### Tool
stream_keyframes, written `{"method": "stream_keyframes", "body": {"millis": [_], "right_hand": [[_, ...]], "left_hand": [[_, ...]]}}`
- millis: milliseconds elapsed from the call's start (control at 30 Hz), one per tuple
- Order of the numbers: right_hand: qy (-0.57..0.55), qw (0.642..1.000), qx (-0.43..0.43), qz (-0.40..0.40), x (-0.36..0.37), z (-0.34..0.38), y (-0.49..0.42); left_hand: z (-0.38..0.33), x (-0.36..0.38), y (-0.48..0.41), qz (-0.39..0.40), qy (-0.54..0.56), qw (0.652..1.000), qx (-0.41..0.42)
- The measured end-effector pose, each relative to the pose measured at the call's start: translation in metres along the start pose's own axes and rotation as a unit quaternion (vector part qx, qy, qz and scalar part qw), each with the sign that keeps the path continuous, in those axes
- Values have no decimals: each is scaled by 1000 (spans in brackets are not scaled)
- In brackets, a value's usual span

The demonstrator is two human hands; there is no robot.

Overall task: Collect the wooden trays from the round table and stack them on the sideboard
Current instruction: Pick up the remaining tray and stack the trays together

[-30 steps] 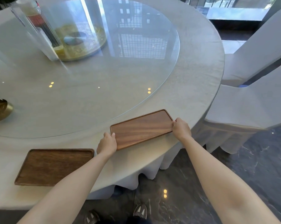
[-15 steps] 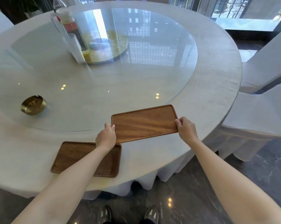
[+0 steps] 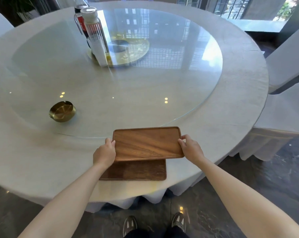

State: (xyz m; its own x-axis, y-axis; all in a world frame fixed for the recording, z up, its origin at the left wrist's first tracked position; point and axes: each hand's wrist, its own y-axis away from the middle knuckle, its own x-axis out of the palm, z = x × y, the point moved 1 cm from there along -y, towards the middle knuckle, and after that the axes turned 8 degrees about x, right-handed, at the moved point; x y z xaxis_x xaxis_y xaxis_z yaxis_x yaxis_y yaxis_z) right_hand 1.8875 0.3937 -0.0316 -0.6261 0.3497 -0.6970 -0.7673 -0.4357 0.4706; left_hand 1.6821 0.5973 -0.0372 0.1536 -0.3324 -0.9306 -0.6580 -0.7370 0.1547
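I hold a rectangular wooden tray [image 3: 147,143] by its short ends, just above the near edge of the round table [image 3: 239,107]. My left hand [image 3: 104,153] grips its left end and my right hand [image 3: 190,148] grips its right end. A second, darker wooden tray [image 3: 136,170] lies flat on the tablecloth directly beneath it; the held tray hides its far half and my left wrist hides its left corner. No sideboard is in view.
A glass turntable [image 3: 162,74] covers the table's middle, with a brass ashtray [image 3: 62,111] at its near left and bottles [image 3: 93,31] near its centre. White-covered chairs [image 3: 289,93] stand at the right, another at the far left. My shoes [image 3: 155,225] stand on dark floor.
I have carried the held tray leftward along the table's edge. It now hovers over the second tray, which lay well to its left a second ago.
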Motion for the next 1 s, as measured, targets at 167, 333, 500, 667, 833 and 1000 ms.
{"method": "stream_keyframes", "body": {"millis": [167, 333, 500, 667, 833, 1000], "right_hand": [[24, 1000, 10, 10, 41, 8, 26], [52, 998, 24, 14, 67, 9, 46], [86, 996, 37, 10, 76, 10, 51], [122, 992, 34, 5, 78, 11, 56], [161, 987, 28, 7, 79, 8, 57], [128, 990, 49, 23, 80, 5, 58]], "left_hand": [[46, 9, 11, 35, -11, 999, 1], [73, 18, 17, 58, -18, 998, 11], [79, 20, 18, 61, -17, 998, 15], [84, 25, 22, 62, -5, 998, 19], [84, 27, 25, 55, 10, 998, 15], [87, 26, 24, 54, 32, 998, 11]]}}
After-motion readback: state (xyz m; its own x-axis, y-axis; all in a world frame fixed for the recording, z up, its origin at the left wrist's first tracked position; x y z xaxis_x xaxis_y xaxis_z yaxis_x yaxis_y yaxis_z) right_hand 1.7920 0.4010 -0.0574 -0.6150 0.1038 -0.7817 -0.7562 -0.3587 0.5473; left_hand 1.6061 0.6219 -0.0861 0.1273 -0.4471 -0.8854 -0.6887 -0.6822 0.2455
